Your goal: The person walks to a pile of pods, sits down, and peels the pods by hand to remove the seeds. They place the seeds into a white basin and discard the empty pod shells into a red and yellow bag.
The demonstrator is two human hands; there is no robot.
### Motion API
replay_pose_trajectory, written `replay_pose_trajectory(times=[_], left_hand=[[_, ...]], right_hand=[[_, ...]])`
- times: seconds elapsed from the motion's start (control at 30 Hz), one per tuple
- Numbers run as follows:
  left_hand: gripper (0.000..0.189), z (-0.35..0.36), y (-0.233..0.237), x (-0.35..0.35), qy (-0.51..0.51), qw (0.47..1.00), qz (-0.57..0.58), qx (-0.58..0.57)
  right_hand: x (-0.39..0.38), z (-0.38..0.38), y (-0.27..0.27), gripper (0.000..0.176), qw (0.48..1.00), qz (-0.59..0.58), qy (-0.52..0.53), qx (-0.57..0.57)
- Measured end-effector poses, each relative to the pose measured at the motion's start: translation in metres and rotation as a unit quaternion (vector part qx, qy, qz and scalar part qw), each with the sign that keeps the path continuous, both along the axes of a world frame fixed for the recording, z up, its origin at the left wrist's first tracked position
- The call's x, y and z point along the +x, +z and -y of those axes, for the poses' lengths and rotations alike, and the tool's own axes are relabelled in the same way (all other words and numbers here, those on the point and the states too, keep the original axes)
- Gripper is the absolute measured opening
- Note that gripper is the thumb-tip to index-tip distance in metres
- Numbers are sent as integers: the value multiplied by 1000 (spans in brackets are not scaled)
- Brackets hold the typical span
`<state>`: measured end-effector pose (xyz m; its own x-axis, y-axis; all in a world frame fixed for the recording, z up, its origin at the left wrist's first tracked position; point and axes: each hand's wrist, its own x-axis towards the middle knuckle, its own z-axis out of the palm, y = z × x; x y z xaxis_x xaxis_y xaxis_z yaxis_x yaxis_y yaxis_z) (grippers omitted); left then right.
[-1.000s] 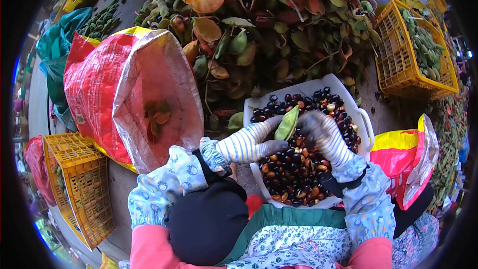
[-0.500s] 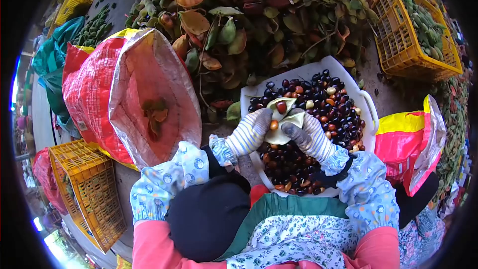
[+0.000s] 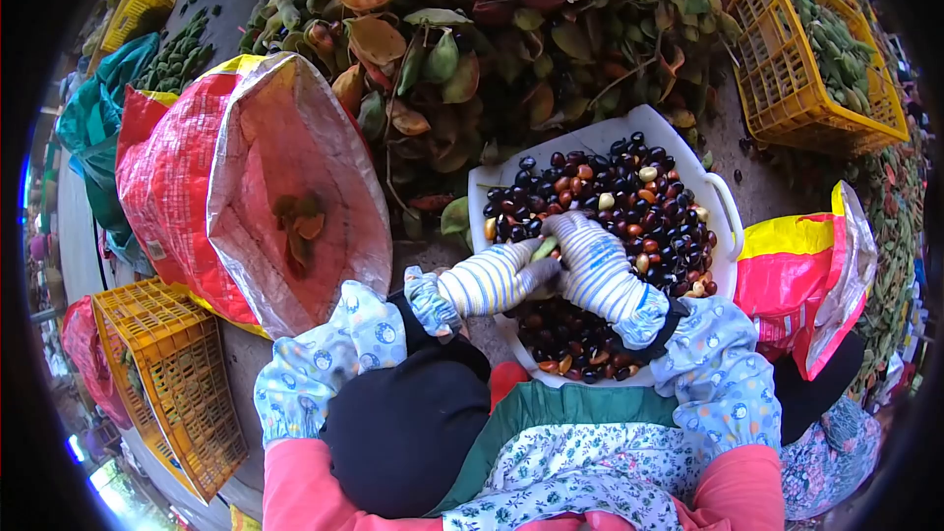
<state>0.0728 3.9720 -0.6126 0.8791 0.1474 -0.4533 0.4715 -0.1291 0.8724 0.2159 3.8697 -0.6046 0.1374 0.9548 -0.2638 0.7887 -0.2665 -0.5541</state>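
My left hand point(image 3: 497, 277) and my right hand point(image 3: 597, 264), both in striped gloves with dark fingertips, meet over the white basin point(image 3: 729, 211). Their fingers close together around a pale green seed pod point(image 3: 544, 249); most of it is hidden under the gloves. Glossy seeds point(image 3: 674, 226), mostly dark brown to black with a few reddish and cream ones, fill the basin beneath and around both hands. No seed inside the pod can be made out.
Left of the basin a red sack point(image 3: 177, 192) gapes, with a few husks inside. Beyond lies a large heap of pods and leaves point(image 3: 551, 59). Yellow crates stand at right point(image 3: 787, 108) and lower left point(image 3: 187, 374). A red-and-yellow bag point(image 3: 801, 280) lies at right.
The spread pod halves with two reddish seeds showing are no longer visible. My hands have come together, the right one partly over the pod, leaving only a small green strip in sight.
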Motion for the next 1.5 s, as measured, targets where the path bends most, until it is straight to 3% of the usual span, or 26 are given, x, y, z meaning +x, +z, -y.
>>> replay_pose_trajectory(times=[0.03,0.07,0.2,0.23,0.3,0.37,0.47,0.5,0.57,0.63,0.73,0.77,0.83,0.87,0.9,0.97,1.0,1.03,1.1,1.17,1.2,1.27,1.3,1.37,1.43,1.5], left_hand=[[44,5,-9,-3,-9,999,33,18],[49,6,-10,-3,-42,999,6,19],[46,4,-6,0,-84,994,-58,-26],[46,4,-7,-5,-70,997,-32,-1],[56,-4,-6,-10,-77,995,7,65],[58,-13,14,-9,-73,995,-67,6],[62,-19,26,-15,-96,991,-81,54],[64,-21,25,-19,-109,988,-52,96],[68,-31,26,-28,-101,992,-13,79],[66,-33,32,-31,-83,991,-27,98],[61,-21,25,-28,-81,989,20,122],[61,-22,43,-20,-114,988,-57,83],[62,-22,33,-26,-143,987,-26,75],[62,-25,32,-32,-119,993,-3,23],[62,-29,33,-40,-91,989,-88,-79],[63,-41,32,-61,-30,994,20,-99],[64,-54,41,-76,9,990,-39,-136],[62,-66,29,-97,43,995,46,-73],[62,-92,52,-128,188,979,-37,-68],[59,-110,59,-158,328,945,-7,9],[64,-121,51,-177,377,924,-40,48],[71,-132,46,-201,258,876,-131,387],[72,-127,56,-196,181,810,-198,521],[67,-119,47,-188,206,780,-218,550],[61,-110,47,-170,215,829,-123,502],[51,-104,37,-147,176,855,-11,488]], right_hand=[[0,-1,1,50,998,3,28,-65],[-1,5,-12,56,999,5,36,-9],[8,13,-36,22,971,-222,-83,36],[25,18,-53,24,917,-383,-112,-27],[45,18,-22,33,899,-426,-84,-55],[59,17,-10,41,896,-431,0,-108],[67,10,5,49,940,-213,214,-159],[66,8,11,49,940,-213,214,-158],[52,-8,49,54,931,-47,168,-321],[41,2,30,56,985,-97,78,-123],[9,5,10,42,991,-129,-9,-19],[-1,9,5,32,993,-112,-8,-19],[-5,13,4,25,989,-114,12,-92],[-4,17,2,24,993,-74,55,-71],[1,21,-1,24,991,7,105,-79],[18,18,4,23,975,-41,159,-149],[25,12,12,21,968,-56,154,-189],[29,-2,28,22,962,-39,148,-225],[28,-24,34,23,982,27,121,-140],[23,-54,25,28,996,-4,53,-78],[21,-73,15,40,992,57,56,-103],[11,-113,11,52,986,77,30,-146],[8,-130,-5,55,983,102,28,-148],[-4,-150,-28,52,970,159,-16,-185],[-7,-159,-46,45,960,173,-17,-220],[-5,-151,-54,37,978,148,-46,-141]])
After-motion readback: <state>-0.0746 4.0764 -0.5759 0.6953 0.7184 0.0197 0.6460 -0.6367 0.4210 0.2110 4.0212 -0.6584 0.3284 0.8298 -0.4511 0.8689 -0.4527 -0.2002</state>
